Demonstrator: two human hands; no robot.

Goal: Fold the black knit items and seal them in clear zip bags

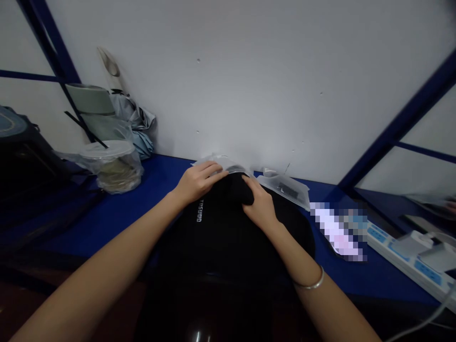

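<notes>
1. Head view: the black bag [221,242] sits centrally at the blue table [156,178]. Left hand [195,183]: fingers nearly together; pinch unclear. Right hand [262,205]: thumb and fingers pinch its top fold.
2. Light, level support would suit; wall [249,80] and plastic packaging [287,187] limit the far side.

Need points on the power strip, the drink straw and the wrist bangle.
Power strip [395,254]: head view, its white top face.
Straw [85,128]: head view, mid-shaft.
Bangle [315,286]: head view, lower band.
</notes>
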